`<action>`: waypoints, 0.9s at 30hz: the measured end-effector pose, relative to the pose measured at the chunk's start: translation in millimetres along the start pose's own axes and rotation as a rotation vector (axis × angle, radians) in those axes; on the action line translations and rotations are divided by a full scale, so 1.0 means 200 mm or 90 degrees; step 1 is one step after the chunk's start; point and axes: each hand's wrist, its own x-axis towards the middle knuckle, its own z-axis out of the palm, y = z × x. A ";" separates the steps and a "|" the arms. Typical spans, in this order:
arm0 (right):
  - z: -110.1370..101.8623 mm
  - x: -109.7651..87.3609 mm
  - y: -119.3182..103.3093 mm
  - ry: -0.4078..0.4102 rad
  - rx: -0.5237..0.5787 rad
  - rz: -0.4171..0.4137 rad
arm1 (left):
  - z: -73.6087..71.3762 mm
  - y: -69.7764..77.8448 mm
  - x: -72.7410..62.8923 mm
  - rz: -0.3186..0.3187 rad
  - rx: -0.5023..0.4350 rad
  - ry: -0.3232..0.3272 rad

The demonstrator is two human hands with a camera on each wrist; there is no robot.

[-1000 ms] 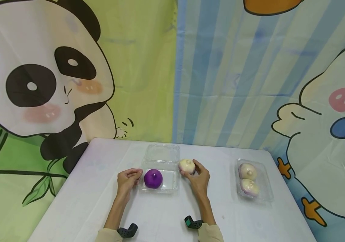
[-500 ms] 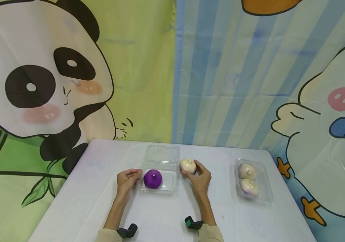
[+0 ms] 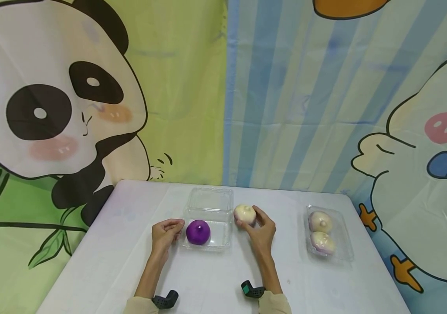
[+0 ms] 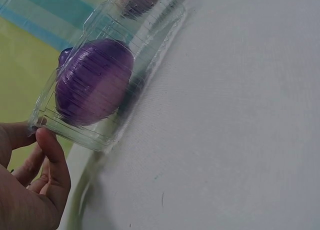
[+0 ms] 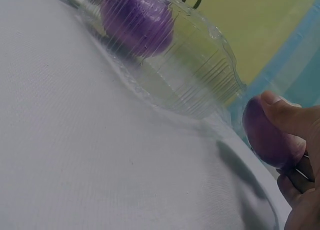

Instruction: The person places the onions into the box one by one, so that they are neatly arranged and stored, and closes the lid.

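Note:
My left hand [image 3: 164,237] pinches the left edge of an open clear plastic box [image 3: 220,235] between thumb and forefinger; the left wrist view shows this grip at the box's corner. Inside the box, on its left side, sits a glossy purple onion [image 3: 198,232] with a small nub on top. My right hand [image 3: 262,233] holds a white-topped onion [image 3: 245,214] just right of the box, thumb on the near side and fingers behind. In the right wrist view this onion [image 5: 270,132] shows a purple underside, above the table and apart from the box.
A second clear plastic box [image 3: 343,235] lies to the right, holding two white-and-purple onions [image 3: 321,233]. The box's raised lid [image 3: 210,199] leans at the back. A white cloth covers the table [image 3: 208,279]; a printed curtain [image 3: 192,109] hangs behind.
My right hand has shifted slightly right and away from me with the white-topped onion, widening the gap to the box. The left hand and the purple onion stay in place.

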 end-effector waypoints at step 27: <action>-0.02 0.00 -0.07 -0.049 -0.009 -0.035 | 0.00 0.00 0.00 -0.002 0.000 0.002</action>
